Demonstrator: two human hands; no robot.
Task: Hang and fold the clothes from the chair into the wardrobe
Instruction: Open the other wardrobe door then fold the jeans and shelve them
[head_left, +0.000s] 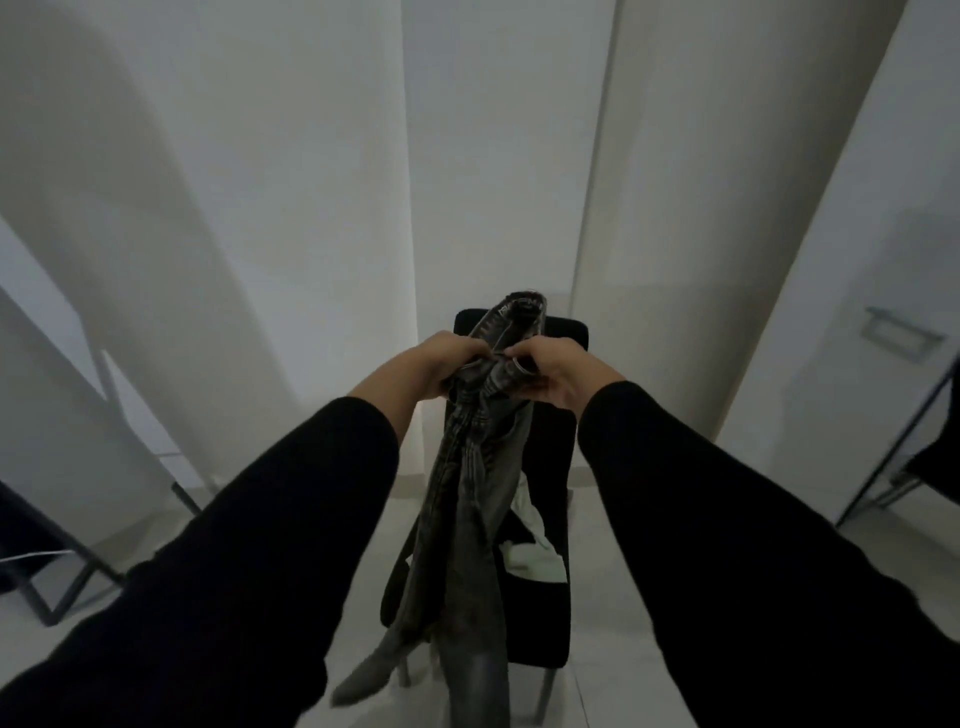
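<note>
the grey jeans (470, 483) hang bunched in the air in front of the person, held up by their top end, with the legs trailing down past the front edge of the chair (540, 561) and one leg end kicking out toward the lower left. the left hand (441, 361) has its fingers curled round the left side of the bunched denim, and the right hand (550, 371) pinches the right side just beside it, the two hands nearly touching, both in black sleeves. the jeans are clear of the seat at the top but hang across the chair's front, so whether the lower part brushes it cannot be told. behind them a pale garment (535, 551) lies crumpled on the right part of the seat. judging from this, the task looks to be under way rather than near its end: one piece is in hand and not yet folded or hung, and at least one more waits on the chair. no open wardrobe, shelf or hanger shows; only white panels (498, 156) rise behind the chair, and a handle (901, 332) sits on the panel at the right edge.
</note>
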